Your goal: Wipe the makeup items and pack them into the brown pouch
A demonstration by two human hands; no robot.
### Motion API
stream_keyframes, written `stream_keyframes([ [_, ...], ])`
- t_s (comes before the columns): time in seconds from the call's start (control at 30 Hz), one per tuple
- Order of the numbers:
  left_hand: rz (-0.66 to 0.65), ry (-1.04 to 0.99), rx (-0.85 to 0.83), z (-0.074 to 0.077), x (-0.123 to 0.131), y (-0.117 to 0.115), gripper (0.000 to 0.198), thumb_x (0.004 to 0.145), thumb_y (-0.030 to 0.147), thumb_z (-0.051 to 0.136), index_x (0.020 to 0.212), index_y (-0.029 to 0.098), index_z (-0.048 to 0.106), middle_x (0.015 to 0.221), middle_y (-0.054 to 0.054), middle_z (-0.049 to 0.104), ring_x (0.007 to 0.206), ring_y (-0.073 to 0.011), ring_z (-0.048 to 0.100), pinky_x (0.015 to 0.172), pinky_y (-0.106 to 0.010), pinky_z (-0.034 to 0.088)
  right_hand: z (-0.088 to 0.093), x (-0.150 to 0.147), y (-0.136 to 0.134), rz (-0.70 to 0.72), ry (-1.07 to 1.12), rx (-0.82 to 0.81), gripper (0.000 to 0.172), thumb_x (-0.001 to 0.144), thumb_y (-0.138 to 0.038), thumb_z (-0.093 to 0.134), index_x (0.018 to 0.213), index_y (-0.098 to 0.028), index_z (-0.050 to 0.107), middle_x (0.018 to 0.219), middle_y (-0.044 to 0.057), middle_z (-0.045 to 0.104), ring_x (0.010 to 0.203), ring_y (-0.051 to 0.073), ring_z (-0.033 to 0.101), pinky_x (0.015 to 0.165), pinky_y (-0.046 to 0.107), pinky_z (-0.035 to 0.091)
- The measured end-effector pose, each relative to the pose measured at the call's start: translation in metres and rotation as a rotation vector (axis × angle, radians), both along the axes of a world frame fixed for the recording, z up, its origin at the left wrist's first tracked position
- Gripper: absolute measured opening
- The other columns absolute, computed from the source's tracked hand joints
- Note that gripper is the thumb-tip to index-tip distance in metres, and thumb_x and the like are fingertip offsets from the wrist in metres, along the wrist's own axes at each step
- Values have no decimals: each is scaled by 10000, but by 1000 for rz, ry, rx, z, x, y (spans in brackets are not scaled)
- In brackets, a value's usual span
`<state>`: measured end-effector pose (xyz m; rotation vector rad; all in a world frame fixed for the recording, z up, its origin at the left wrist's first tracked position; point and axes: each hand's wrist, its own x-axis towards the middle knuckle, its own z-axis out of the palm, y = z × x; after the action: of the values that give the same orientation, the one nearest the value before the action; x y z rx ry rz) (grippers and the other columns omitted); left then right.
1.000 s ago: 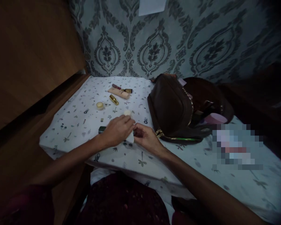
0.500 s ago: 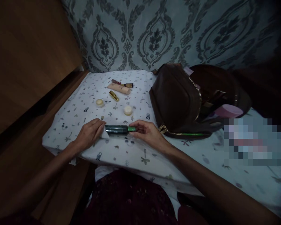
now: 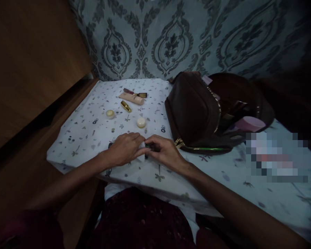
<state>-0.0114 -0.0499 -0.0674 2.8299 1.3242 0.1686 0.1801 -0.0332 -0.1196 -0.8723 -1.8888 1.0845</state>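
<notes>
Here's the bottle (image 3: 110, 145), lying sideways near the table's front edge and mostly hidden: only a dark end peeks out past the left hand (image 3: 126, 148). That hand curls over it, a white wipe (image 3: 141, 153) caught under the thumb; the right hand (image 3: 164, 149) pinches what looks like the green end. Wiping seems the step in hand, and the next move calls for a steady right pinch while the wipe travels along the surface. Just beyond sits a pale jar (image 3: 141, 122), then a yellowish jar (image 3: 110, 114) toward the table's left edge. Gold lipstick (image 3: 126, 106), beige tube (image 3: 132, 99) farther back; brown bag (image 3: 190, 109), gaping, over to the right!
</notes>
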Motion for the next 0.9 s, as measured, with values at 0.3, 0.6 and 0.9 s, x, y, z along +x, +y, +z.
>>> stream_keyframes([
  [0.3, 67, -111, 27, -9, -77, -20, 455, 972, 568, 431, 1155, 168, 544, 957, -74, 627, 885, -233, 615, 724, -334, 502, 2, 0, 0, 5, -24, -80, 204, 775, -239, 706, 978, -218, 698, 915, 38, 654, 775, 163, 604, 716, 314, 516],
  [0.6, 133, -309, -148, -17, -101, -19, 491, 910, 563, 568, 1270, 234, 508, 1111, -63, 631, 1011, -233, 615, 871, -378, 516, 6, -2, -1, 8, -15, 2, 200, 794, -264, 701, 990, -233, 673, 931, 43, 633, 809, 172, 609, 726, 324, 521],
  [0.9, 26, 43, 241, -12, -72, -2, 493, 965, 564, 444, 1214, 148, 531, 1035, -115, 631, 962, -262, 585, 732, -347, 506, 20, 2, -5, -65, -148, 15, 240, 902, -421, 551, 999, -210, 611, 589, -46, 515, 513, 111, 447, 513, 248, 339],
])
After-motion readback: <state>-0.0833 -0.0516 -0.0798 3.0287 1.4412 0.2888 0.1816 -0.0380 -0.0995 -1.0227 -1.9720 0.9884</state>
